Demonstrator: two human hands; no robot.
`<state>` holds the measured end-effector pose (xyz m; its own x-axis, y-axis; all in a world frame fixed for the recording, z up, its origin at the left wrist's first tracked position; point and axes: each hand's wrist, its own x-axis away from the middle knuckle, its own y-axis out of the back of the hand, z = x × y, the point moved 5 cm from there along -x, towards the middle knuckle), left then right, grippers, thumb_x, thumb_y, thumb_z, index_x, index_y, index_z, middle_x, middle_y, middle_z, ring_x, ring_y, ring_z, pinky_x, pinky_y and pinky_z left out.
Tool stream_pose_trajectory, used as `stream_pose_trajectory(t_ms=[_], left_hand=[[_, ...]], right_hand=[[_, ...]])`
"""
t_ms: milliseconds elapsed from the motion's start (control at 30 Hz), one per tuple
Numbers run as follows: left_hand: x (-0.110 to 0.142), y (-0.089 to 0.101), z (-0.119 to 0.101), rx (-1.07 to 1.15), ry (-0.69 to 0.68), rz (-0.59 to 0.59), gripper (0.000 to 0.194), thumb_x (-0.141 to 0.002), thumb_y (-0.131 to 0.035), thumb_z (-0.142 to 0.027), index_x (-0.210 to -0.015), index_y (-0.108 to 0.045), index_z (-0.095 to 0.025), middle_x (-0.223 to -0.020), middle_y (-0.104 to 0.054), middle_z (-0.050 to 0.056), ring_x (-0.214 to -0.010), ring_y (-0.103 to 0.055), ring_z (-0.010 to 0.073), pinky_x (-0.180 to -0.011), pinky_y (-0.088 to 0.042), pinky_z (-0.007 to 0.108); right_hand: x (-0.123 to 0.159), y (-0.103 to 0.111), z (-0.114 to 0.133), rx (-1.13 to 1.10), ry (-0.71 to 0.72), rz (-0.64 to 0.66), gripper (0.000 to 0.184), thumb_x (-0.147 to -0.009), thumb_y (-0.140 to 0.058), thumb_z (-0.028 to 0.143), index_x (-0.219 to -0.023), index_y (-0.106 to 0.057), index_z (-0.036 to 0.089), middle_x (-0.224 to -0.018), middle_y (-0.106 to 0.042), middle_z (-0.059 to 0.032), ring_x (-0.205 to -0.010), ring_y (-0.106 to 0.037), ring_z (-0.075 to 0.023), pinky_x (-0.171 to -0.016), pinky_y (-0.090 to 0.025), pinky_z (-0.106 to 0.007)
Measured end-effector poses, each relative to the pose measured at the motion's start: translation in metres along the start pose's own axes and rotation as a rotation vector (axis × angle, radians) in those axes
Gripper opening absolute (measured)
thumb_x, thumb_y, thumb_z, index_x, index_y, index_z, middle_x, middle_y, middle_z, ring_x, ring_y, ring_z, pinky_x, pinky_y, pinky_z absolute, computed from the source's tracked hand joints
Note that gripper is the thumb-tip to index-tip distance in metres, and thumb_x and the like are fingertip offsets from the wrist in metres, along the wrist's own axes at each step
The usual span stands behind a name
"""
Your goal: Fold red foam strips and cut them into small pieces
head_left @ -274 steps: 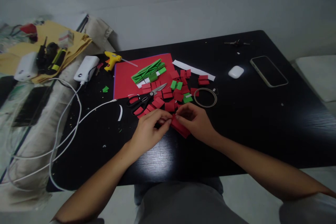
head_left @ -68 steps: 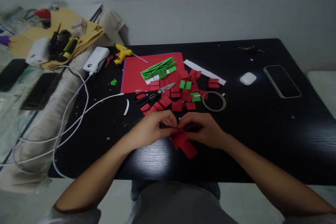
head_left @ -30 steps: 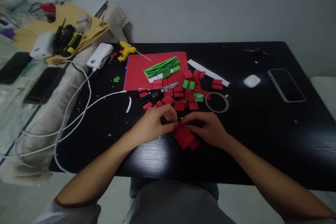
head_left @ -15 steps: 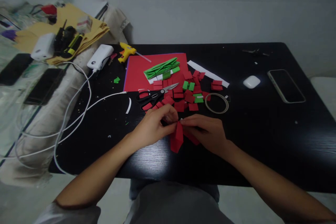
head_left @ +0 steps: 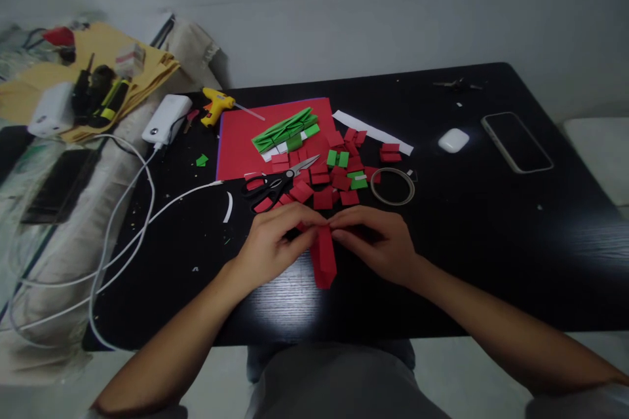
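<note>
Near the table's front edge I pinch a folded strip of red paper (head_left: pixel 323 258) between both hands. My left hand (head_left: pixel 278 239) grips its top edge from the left. From the right, my right hand (head_left: pixel 376 239) pinches the same top edge, fingertips close to the left ones. The strip hangs down below the fingers, and its upper part is partly hidden by them. Just beyond the hands lie several small folded red paper pieces (head_left: pixel 323 198) and a few green ones (head_left: pixel 337 158). Black-handled scissors (head_left: pixel 282 179) rest among them, left of centre.
A tape roll (head_left: pixel 393 186) lies right of the pieces. Behind are red sheets (head_left: pixel 236 137), a green pleated paper (head_left: pixel 285 131), a white strip (head_left: pixel 373 133) and a yellow glue gun (head_left: pixel 216 105). White cables (head_left: pixel 147 216) cross the left side. A phone (head_left: pixel 517 142) and white case (head_left: pixel 453 140) sit right.
The view has shifted, moving the table items left in frame. My right fingers have moved in to the strip's top edge, and the red flap seen under the right hand no longer shows.
</note>
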<state>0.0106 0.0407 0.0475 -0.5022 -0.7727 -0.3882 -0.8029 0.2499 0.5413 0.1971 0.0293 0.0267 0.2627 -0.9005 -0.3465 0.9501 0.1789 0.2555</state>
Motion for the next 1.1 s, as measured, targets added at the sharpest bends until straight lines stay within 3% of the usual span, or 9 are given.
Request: stream_pose_trajectory(t_ms=[233, 367, 733, 1100], left_hand=[[0.002, 0.001, -0.004, -0.085, -0.067, -0.011, 0.013, -0.095, -0.066, -0.009, -0.105, -0.069, -0.017, -0.094, -0.077, 0.005, -0.084, -0.074, 0.0139, -0.075, -0.059, 0.023], [0.004, 0.000, -0.006, -0.097, -0.108, -0.003, 0.014, -0.095, -0.066, -0.008, -0.105, -0.068, -0.017, -0.095, -0.077, 0.005, -0.085, -0.074, 0.0137, -0.077, -0.060, 0.024], [0.009, -0.006, -0.008, -0.147, -0.144, -0.008, 0.016, -0.093, -0.064, -0.008, -0.103, -0.066, -0.020, -0.096, -0.076, 0.006, -0.087, -0.076, 0.0166, -0.075, -0.062, 0.028], [0.009, -0.005, -0.006, -0.164, -0.101, -0.015, 0.015, -0.095, -0.064, -0.009, -0.108, -0.066, -0.018, -0.097, -0.077, 0.005, -0.088, -0.076, 0.0156, -0.077, -0.061, 0.026]], right_hand=[[0.003, -0.006, -0.015, -0.287, -0.384, 0.034, 0.014, -0.088, -0.081, 0.033, -0.096, -0.082, 0.023, -0.088, -0.083, -0.0023, -0.078, -0.078, -0.0173, -0.071, -0.061, -0.026], [0.004, -0.010, -0.022, -0.378, -0.499, 0.032, 0.020, -0.084, -0.084, 0.041, -0.092, -0.084, 0.022, -0.088, -0.083, -0.0036, -0.080, -0.077, -0.0188, -0.074, -0.061, -0.029], [0.004, -0.014, -0.028, -0.470, -0.521, 0.051, 0.025, -0.075, -0.090, 0.042, -0.085, -0.082, 0.021, -0.089, -0.082, -0.0039, -0.082, -0.076, -0.0179, -0.078, -0.061, -0.030], [0.003, -0.012, -0.027, -0.483, -0.518, 0.063, 0.024, -0.079, -0.088, 0.041, -0.090, -0.081, 0.021, -0.092, -0.080, -0.0041, -0.083, -0.075, -0.0175, -0.080, -0.061, -0.030]])
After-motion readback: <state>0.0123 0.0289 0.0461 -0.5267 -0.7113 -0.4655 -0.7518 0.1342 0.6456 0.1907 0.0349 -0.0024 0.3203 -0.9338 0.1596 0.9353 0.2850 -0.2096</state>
